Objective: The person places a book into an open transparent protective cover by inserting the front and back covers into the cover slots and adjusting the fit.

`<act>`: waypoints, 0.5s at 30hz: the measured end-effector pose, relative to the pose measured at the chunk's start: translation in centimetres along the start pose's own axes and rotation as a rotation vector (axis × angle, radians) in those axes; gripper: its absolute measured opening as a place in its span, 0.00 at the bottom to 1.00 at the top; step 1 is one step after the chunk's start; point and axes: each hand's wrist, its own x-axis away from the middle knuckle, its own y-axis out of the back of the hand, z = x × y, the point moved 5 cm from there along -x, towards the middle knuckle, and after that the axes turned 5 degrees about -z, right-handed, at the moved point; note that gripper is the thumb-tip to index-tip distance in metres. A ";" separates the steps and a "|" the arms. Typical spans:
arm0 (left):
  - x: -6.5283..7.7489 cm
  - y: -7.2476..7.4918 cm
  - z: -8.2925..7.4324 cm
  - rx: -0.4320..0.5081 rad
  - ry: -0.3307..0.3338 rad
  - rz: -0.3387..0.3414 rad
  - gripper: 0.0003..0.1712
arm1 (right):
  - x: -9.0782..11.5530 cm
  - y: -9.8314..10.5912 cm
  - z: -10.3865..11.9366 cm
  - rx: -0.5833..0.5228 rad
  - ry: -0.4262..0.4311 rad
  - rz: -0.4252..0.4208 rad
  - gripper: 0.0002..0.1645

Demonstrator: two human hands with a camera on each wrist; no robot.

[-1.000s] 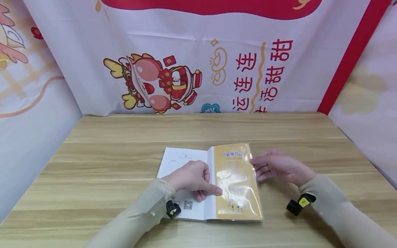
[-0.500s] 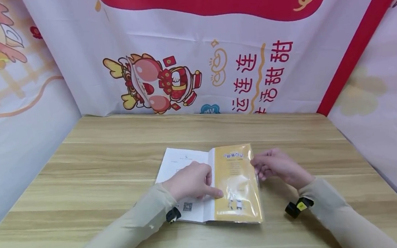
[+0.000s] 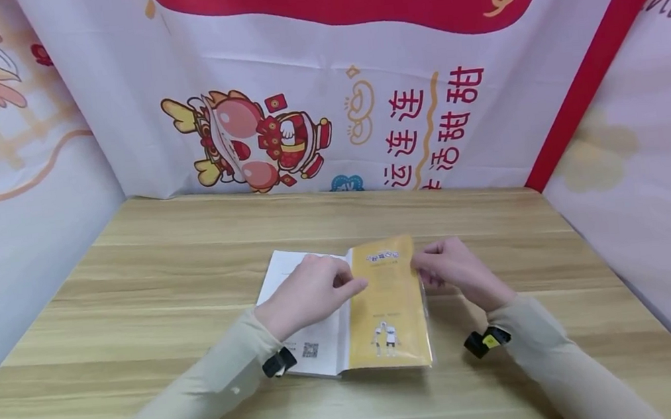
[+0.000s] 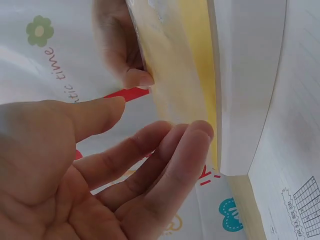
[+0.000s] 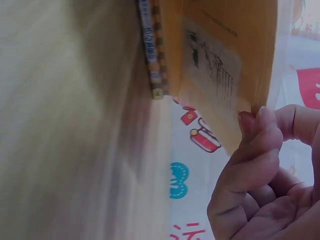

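Observation:
A book lies open on the wooden table, its white page [image 3: 323,335] on the left and its yellow cover [image 3: 388,299] on the right. Clear plastic film [image 5: 281,55] runs along the cover's outer edge. My right hand [image 3: 459,272] pinches that edge near the far corner between thumb and fingers, and the cover stands lifted from the table in the right wrist view. Over the white page hovers my left hand [image 3: 310,293], fingers loosely bent and thumb apart from them. In the left wrist view its fingertips [image 4: 199,131] come right at the yellow cover.
The wooden table [image 3: 156,301] stretches around the book on all sides. A printed white and red cloth [image 3: 271,47] hangs along the back edge, with more printed cloth at the left and right. Black cameras are strapped to both wrists.
The yellow cover has risen at its outer edge, with my right hand lifting it. My left thumb has come off the cover, and the left hand has moved up and away from it.

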 end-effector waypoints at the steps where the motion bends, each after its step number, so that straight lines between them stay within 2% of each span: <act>1: 0.0 0.2 0.1 0.007 -0.004 -0.006 0.13 | -0.1 -0.1 0.3 0.003 0.003 -0.006 0.11; 9: -0.2 1.6 0.2 0.028 -0.026 -0.072 0.16 | -0.4 -1.2 2.9 -0.015 0.025 -0.025 0.10; 15: -0.3 1.4 0.1 0.048 -0.041 -0.072 0.20 | -0.3 -2.3 4.0 -0.040 0.021 -0.004 0.10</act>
